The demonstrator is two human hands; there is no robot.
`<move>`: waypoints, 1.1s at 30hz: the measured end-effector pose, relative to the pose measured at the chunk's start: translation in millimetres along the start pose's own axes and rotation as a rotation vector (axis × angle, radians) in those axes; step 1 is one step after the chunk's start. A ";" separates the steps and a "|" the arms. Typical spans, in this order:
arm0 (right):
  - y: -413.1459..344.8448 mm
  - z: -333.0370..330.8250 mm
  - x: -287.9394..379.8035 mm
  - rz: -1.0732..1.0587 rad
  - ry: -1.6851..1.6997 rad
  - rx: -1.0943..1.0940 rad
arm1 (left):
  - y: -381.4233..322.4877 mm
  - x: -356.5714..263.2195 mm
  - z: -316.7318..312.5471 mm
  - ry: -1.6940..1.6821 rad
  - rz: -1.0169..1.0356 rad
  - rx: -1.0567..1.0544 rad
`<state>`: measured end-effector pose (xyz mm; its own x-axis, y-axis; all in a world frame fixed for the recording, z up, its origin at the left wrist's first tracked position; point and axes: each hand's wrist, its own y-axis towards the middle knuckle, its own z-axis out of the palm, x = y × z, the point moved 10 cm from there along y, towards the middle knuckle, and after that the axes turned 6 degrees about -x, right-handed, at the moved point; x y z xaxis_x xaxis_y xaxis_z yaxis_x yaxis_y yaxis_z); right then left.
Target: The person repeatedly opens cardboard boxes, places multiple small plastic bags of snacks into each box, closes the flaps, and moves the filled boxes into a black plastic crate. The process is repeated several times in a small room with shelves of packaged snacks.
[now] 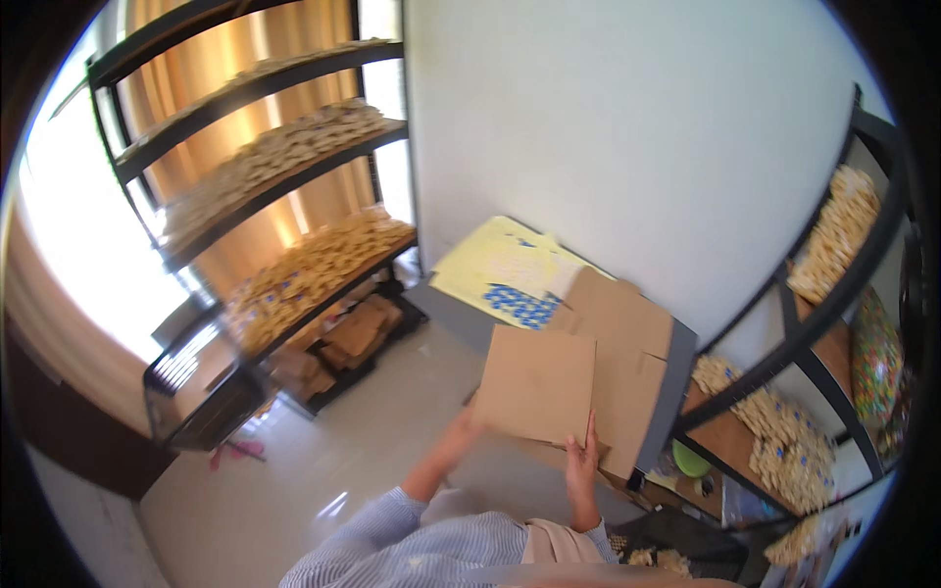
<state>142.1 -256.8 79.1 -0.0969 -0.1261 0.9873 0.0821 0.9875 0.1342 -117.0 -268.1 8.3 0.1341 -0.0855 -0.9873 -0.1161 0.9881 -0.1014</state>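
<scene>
A brown cardboard box (540, 378), its flat square face turned up, is before me above a low grey table. My right hand (582, 463) grips its near right corner, thumb and fingers along the edge. At the near left corner is my left hand (463, 435), blurred, its fingers partly hidden at the box's side. Beneath and beyond the box, flattened cardboard cartons (632, 367) lie on the grey table (463, 312). Whether the box's underside is closed cannot be seen.
Yellow sheet (470, 253) with blue-and-white pieces (522, 305) lies against the wall. A black rack (294, 176) bearing many small tan packets stands left, a chair (206, 389) near it. Another rack (742, 397) with packets and a green bowl (691, 459) is close on the right.
</scene>
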 end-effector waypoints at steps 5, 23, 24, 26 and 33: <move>-21.0 96.8 2.4 -0.004 0.081 0.292 | -83.2 2.7 -93.7 0.051 0.007 -0.256; -298.5 527.5 27.9 -0.166 -0.099 1.015 | -412.2 40.9 -474.8 -0.329 -0.168 -0.905; -309.1 540.7 32.9 -0.155 -0.105 1.041 | -422.6 38.8 -487.6 -0.342 -0.151 -0.915; -327.8 564.3 38.6 -0.065 -0.093 1.087 | -438.6 36.2 -511.4 -0.293 -0.154 -0.960; -363.6 657.2 36.9 -0.016 -0.089 1.178 | -465.2 43.5 -587.4 -0.336 -0.138 -1.112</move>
<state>-543.2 -558.6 10.7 -0.1623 -0.1780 0.9706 -0.8809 0.4694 -0.0612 -635.2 -806.7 -59.5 0.4468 0.0197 -0.8944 -0.8554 0.3021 -0.4207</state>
